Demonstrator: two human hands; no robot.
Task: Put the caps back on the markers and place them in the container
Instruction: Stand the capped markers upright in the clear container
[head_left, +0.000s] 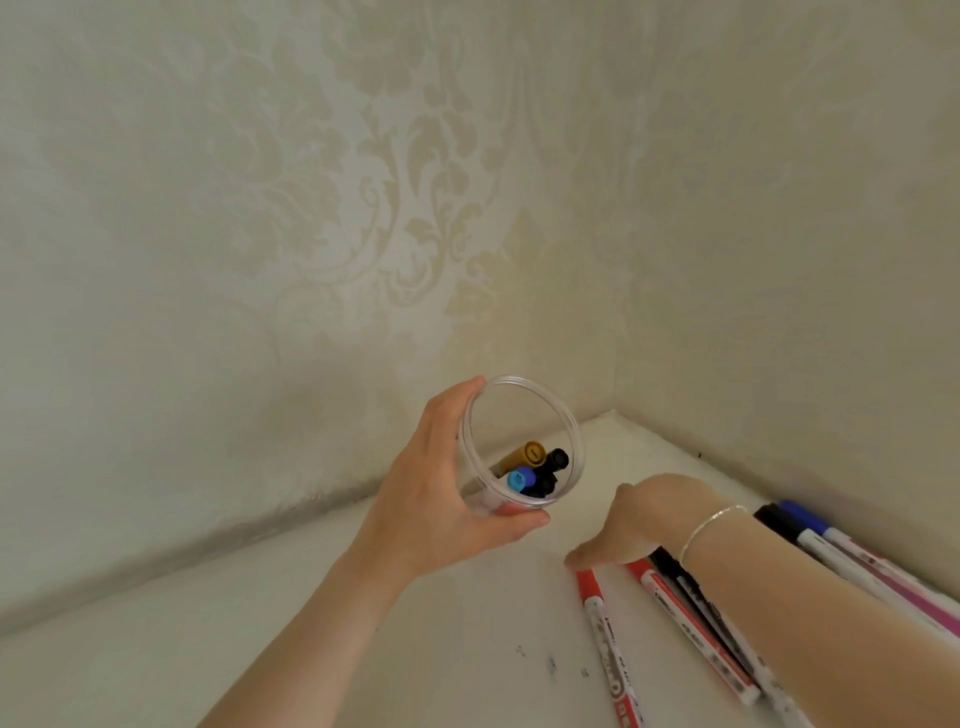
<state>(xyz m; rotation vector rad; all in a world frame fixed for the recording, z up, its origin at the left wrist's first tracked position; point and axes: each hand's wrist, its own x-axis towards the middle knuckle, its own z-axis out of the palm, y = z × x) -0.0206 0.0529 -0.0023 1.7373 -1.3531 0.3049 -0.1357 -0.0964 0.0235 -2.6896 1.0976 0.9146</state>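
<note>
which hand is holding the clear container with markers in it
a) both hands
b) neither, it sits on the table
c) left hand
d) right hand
c: the left hand grips the clear container with its fingers curled round the wall, while the right hand reaches down at the red-capped marker on the table.

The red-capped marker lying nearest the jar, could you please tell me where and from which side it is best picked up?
Judging by its pose, pinch the red-capped marker across its white barrel just below the cap, coming from above. It lies flat on the table with bare surface on its left, and the right hand is already at its cap end.
</note>
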